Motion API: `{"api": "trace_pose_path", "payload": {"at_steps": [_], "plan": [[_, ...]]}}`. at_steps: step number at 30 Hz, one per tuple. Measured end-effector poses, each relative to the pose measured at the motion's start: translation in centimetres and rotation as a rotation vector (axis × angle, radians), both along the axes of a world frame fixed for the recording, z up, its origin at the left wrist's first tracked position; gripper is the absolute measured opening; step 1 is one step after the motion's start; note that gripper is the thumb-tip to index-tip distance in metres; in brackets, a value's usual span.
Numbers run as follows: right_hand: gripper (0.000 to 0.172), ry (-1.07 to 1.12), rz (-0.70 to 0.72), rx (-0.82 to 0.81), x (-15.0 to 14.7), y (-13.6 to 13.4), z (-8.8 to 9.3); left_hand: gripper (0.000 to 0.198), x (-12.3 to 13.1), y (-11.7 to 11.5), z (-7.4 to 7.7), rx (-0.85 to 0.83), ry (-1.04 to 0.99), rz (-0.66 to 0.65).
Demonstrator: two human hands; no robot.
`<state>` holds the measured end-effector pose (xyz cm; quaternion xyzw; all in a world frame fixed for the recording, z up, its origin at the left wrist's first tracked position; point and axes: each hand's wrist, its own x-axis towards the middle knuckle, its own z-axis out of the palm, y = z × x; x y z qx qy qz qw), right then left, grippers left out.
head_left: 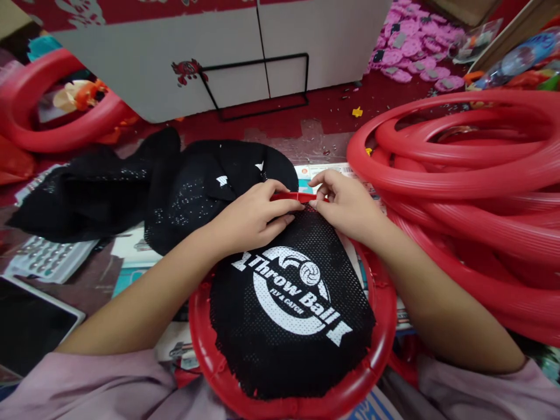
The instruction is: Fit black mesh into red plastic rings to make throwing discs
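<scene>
A red plastic ring point(245, 382) lies in front of me with a black mesh cloth point(284, 350) stretched over it; the cloth bears a white "Throw Ball" print. My left hand point(251, 219) is closed, pinching the cloth against the ring's far edge. My right hand point(345, 201) is closed too, its fingertips pinching the cloth at the same far rim, almost touching the left hand.
A heap of black mesh cloths point(144, 186) lies to the left. A stack of red rings point(472, 175) fills the right side. A calculator point(44, 259) and a dark tablet point(30, 324) sit at left. A white board with a black wire stand point(258, 87) is behind.
</scene>
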<state>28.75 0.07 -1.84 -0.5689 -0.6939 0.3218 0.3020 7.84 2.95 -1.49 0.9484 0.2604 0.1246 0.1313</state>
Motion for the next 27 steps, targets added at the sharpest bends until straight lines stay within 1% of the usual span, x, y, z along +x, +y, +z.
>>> {"api": "trace_pose_path", "payload": {"at_steps": [8,13,17,20,24,25,27], "plan": [[0.025,-0.059,0.013,-0.019,0.1,0.0,0.1,0.032,0.0,0.1,0.1,0.007,0.008,-0.001],[0.024,-0.115,-0.001,-0.028,0.2,0.0,0.4,0.033,0.0,0.0,0.0,0.016,0.047,0.002],[0.023,-0.141,0.012,-0.063,0.3,-0.2,0.7,0.034,0.0,0.0,-0.1,0.008,0.034,0.001],[0.022,-0.205,0.023,-0.046,0.3,-0.3,1.0,0.032,0.1,0.0,-0.1,-0.009,0.026,0.001],[0.026,-0.264,0.026,-0.029,0.2,-0.6,1.9,0.030,0.2,0.0,0.2,-0.042,0.029,0.031],[0.024,-0.275,0.013,-0.021,0.1,-0.7,2.3,0.030,0.1,0.0,0.4,-0.046,0.037,0.055],[0.013,-0.305,-0.011,-0.023,0.1,-1.2,3.3,0.030,0.0,0.1,0.7,-0.044,0.072,0.122]]}}
